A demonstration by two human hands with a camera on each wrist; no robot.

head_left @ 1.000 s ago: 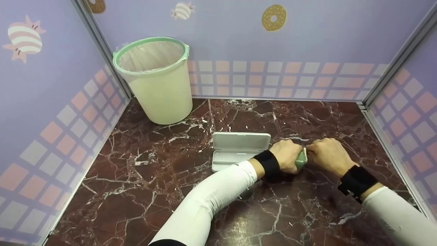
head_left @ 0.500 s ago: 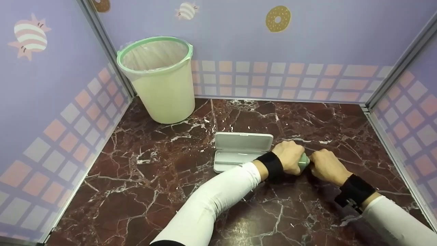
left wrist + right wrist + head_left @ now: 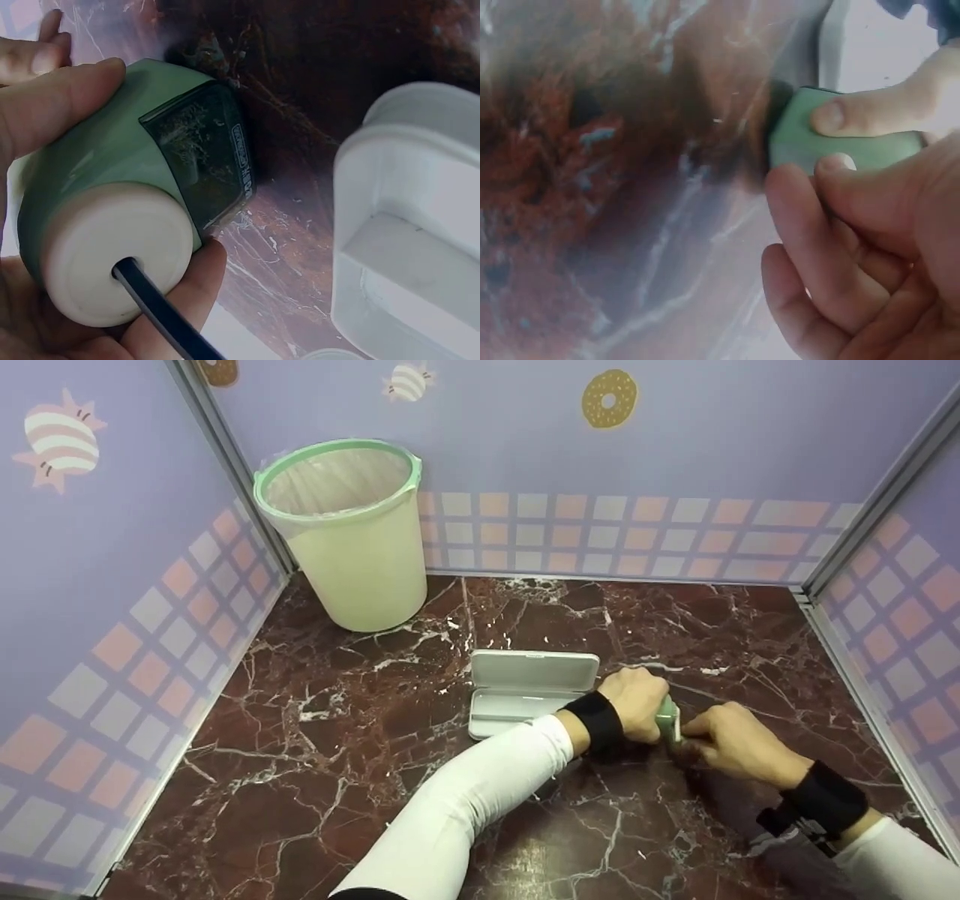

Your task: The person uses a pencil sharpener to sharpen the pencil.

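Observation:
My left hand (image 3: 634, 703) grips a green hand-crank pencil sharpener (image 3: 97, 165) just right of an opened white pencil case (image 3: 534, 671). A dark pencil (image 3: 166, 311) sticks into the hole of the sharpener's cream round front. Shavings show behind its dark see-through window (image 3: 199, 154). At the sharpener's other end, my right hand (image 3: 739, 741) has its thumb and forefinger pinched together at the pale crank (image 3: 678, 727). The crank's knob is mostly hidden by those fingers. In the right wrist view, the other fingers are curled beneath.
A pale green bin (image 3: 360, 562) with a clear liner stands in the back left corner. Small white bits (image 3: 491, 634) lie on the dark red marbled table (image 3: 300, 810) behind the case. Patterned panels (image 3: 712, 450) close in the back and both sides.
My right hand has moved down and slightly right in the head view, and the crank has turned with it. My left hand keeps the sharpener in nearly the same place.

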